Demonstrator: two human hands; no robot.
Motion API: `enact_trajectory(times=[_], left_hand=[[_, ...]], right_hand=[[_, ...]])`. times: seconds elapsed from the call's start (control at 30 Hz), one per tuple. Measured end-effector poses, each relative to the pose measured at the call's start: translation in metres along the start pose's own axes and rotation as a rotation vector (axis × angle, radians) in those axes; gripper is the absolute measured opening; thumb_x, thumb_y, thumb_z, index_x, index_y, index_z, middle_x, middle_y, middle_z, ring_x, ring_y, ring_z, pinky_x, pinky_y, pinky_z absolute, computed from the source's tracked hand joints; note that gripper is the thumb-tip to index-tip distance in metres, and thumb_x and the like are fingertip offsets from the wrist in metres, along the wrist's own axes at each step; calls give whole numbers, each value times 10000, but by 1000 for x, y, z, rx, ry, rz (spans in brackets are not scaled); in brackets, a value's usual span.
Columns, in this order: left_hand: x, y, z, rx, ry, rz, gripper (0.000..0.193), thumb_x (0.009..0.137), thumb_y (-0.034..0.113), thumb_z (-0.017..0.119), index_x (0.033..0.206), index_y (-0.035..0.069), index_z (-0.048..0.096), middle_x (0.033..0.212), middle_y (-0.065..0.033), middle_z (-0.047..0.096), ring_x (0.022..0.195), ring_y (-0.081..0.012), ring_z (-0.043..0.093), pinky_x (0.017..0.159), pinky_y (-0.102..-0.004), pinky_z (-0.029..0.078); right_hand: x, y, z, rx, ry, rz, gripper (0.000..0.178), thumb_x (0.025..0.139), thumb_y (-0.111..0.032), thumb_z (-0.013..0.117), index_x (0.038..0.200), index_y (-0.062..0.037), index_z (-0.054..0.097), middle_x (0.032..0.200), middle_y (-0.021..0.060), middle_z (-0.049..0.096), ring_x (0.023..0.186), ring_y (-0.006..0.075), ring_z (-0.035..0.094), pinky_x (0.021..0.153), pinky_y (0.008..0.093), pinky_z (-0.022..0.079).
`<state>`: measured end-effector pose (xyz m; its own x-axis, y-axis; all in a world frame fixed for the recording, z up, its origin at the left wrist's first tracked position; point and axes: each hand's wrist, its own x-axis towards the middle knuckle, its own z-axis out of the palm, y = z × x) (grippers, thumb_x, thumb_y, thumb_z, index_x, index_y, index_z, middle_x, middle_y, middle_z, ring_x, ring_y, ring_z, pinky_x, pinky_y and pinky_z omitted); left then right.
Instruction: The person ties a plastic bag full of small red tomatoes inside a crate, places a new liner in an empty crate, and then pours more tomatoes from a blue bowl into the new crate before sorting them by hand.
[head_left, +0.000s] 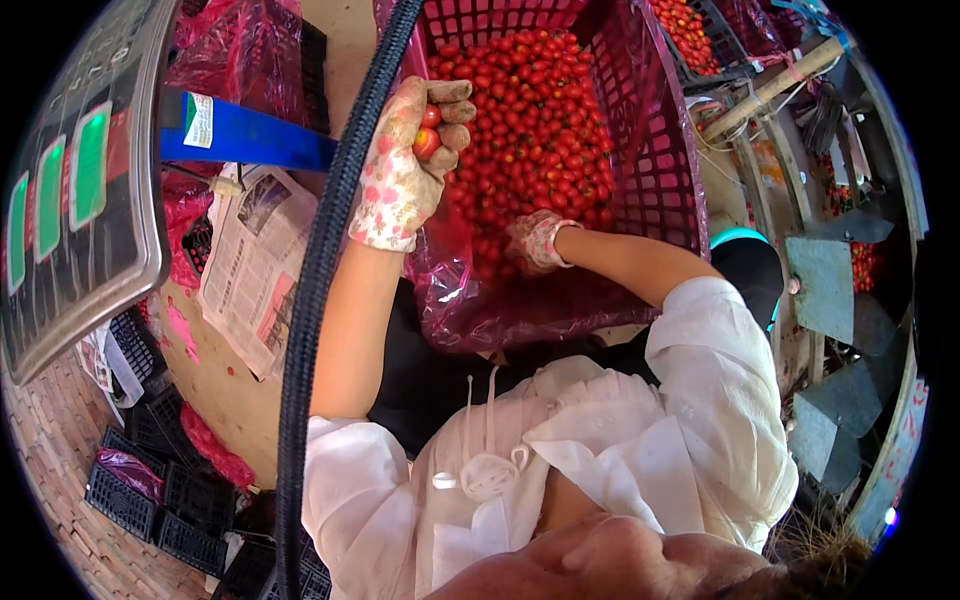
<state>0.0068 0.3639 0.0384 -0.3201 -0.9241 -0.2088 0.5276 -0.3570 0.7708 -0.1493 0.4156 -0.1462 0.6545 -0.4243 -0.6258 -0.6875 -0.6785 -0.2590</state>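
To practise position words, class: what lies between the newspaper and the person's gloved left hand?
In the head view, a black braided cord crosses the stretch between the newspaper and the left hand.

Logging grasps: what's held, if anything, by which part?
Left hand holds small red fruits by their sides in curled fingers. Right hand: cannot be told.

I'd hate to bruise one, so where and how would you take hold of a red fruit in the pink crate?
Probably lightly, around the rounded sides of the red fruit, from above: others crowd around it, but the pink crate is open on top.
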Motion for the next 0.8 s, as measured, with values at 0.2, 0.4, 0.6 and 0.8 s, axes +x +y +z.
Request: enact_trajectory(times=[0.2,0.4,0.6,0.8], left_hand=[[-8,4,-10,26,-16,69,392,886,284,472,1035,-77,500,821,-61,513,560,-40,445,411,-128,313],[-8,-4,-6,44,-72,106,395,883,284,478,1040,-78,503,827,-60,517,559,-32,444,413,-123,311],[-7,3,-1,93,-15,108,391,876,280,491,1032,-78,511,771,-40,504,521,-34,417,404,-129,306],[5,-5,-11,-95,-137,-36,309,888,214,434,1010,-59,512,751,-85,535,520,-85,398,395,-159,297]], right_hand=[[-22,58,7,-355,-522,136,255,721,-314,521,909,-193,645,966,9,618,897,209,581,697,401,486],[-40,149,-64,-253,83,347,344,799,-217,514,1129,-128,545,1171,63,529,1059,172,519,862,332,443],[26,167,-10,-204,288,504,553,817,-236,518,1329,-200,312,1313,31,407,1151,199,448,921,348,394],[15,163,13,254,152,538,667,762,-272,498,1368,-229,222,1301,76,423,1037,263,535,808,396,468]])
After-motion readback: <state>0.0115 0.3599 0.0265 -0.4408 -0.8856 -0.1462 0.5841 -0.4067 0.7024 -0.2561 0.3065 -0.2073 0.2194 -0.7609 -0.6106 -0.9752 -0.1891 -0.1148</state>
